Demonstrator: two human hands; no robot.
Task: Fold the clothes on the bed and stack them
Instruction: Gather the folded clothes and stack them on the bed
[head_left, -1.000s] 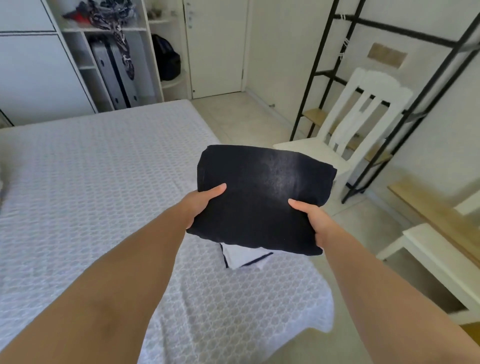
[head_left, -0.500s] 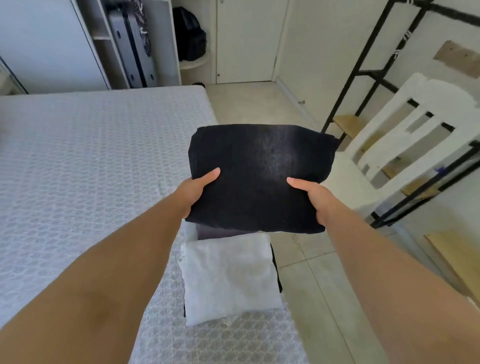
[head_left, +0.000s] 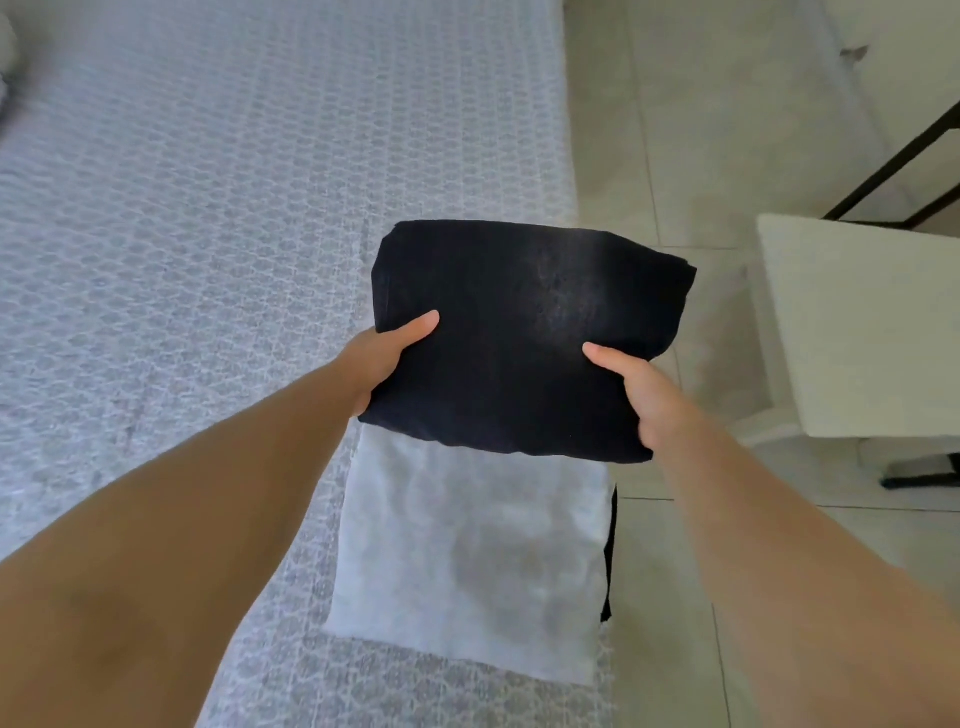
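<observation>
Now both hands grasp the folded black garment, left hand and right hand with thumbs on top, over the white folded piece at the bed edge; possibly something dark lies beneath it.
</observation>
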